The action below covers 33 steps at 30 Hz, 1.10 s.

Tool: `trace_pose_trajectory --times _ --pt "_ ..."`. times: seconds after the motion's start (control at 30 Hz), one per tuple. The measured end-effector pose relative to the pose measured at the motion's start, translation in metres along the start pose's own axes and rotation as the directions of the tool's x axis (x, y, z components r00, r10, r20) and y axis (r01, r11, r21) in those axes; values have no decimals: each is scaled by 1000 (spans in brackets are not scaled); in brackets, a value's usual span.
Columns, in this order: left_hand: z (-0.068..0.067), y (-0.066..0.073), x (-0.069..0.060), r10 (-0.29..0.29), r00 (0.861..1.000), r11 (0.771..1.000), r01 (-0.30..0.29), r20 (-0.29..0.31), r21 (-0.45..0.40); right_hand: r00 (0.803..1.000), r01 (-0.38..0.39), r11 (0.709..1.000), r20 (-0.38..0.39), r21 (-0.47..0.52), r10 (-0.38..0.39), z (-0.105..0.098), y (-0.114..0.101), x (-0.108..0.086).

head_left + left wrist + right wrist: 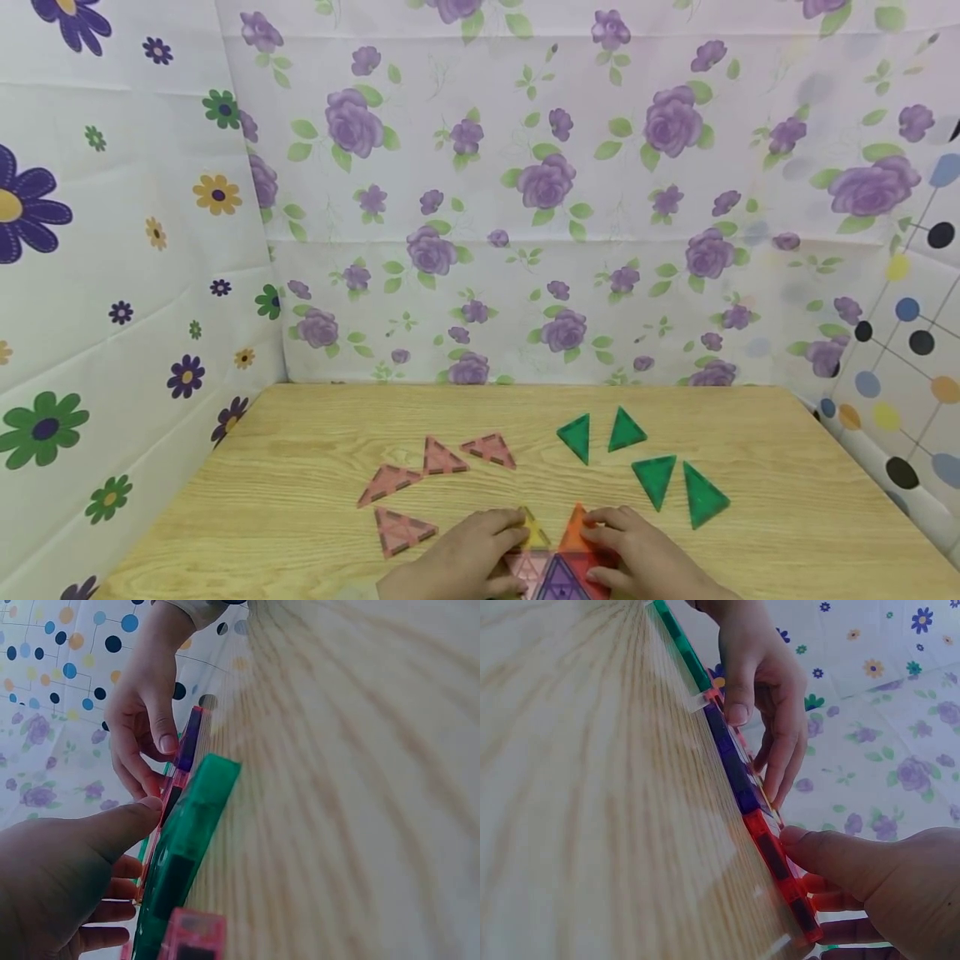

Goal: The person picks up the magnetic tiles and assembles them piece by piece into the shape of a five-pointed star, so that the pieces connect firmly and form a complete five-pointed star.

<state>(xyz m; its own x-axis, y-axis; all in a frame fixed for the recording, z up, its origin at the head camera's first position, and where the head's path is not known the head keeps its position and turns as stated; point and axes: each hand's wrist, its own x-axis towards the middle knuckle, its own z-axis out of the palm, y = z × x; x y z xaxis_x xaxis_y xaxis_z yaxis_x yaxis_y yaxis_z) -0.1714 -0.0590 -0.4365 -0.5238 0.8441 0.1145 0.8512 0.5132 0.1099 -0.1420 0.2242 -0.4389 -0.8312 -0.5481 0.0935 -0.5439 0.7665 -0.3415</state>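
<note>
Because thin seams can buckle, push evenly from both sides

Where the head view reaches its lower edge, the left hand [459, 557] touches the left side of a tile group [558, 571] and the right hand [651, 557] its right side; on both, the fingers are spread and gently bent, enclosing no tile. Between the hands lie a yellow triangle [536, 535] and an orange triangle [573, 532], parted by a V-shaped notch, with a pink tile [527, 565], a purple triangle [562, 587] and a red tile [588, 570] nearer the person. Right wrist view: purple and red edges meet end to end on the wooden table [615, 810]. Left wrist view: a green tile [187, 832] lies by the left thumb; whether it is joined cannot be told.

The step in hand appears to be squaring the group. Both hands should push inward with equal strength, level with the tabletop; a one-sided push would probably skew a seam. Since the dark bars [770, 855] are presumably magnets, small nudges should suffice. Fingertips belong on outer edges, not across joints. Beyond lie four loose green triangles [656, 478]; of four loose pink triangles [401, 532], the nearest sits just beside the left hand and could be brushed.
</note>
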Motion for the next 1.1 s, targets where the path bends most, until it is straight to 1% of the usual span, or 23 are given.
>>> trace_pose_trajectory --times 0.1,0.2,0.27,0.3,0.37,0.47,0.53,0.63,0.7,0.8,0.9,1.0,1.1 --pt "-1 -1 -2 5 1000 1000 -5 -7 0 1000 6 1000 4 4 -6 0 1 0" --pt "-4 -1 -3 13 999 1000 -13 -36 11 1000 8 1000 18 4 -8 -1 2 -1" --pt "-6 -1 -4 7 998 1000 -5 -60 28 1000 12 1000 28 2 -12 -2 2 -1" --pt "-8 -2 -4 -5 998 1000 7 -68 29 999 16 1000 28 -1 -16 -3 2 -1" --pt "-11 -3 -4 -48 996 999 49 -78 21 999 22 1000 26 -7 -21 -5 2 -1" --pt "-17 -4 -3 -114 991 993 115 -76 8 999 27 1000 19 -13 -27 -8 0 -1" --pt "-21 -5 -3 -153 985 988 153 -73 -3 1000 17 1000 24 -16 -17 -11 -1 1" --pt "-27 -8 -3 -185 979 983 185 -88 -7 999 10 1000 32 -27 -9 -17 -4 4" --pt "-31 -11 -3 -197 974 980 196 -110 -22 1000 13 999 29 -36 -12 -21 -5 8" --pt "-35 -16 -3 -194 968 981 195 -158 -9 1000 23 998 -12 -56 -24 -27 -5 11" --pt "-37 -21 0 -187 962 982 188 -197 -12 998 15 998 -64 -69 -19 -33 -4 15" --pt "-40 -26 6 -193 956 981 182 -221 -68 995 1 998 -103 -66 -8 -40 -2 19" --pt "-43 -31 15 -220 951 972 193 -217 -137 990 -1 996 -139 -84 -11 -46 1 24"
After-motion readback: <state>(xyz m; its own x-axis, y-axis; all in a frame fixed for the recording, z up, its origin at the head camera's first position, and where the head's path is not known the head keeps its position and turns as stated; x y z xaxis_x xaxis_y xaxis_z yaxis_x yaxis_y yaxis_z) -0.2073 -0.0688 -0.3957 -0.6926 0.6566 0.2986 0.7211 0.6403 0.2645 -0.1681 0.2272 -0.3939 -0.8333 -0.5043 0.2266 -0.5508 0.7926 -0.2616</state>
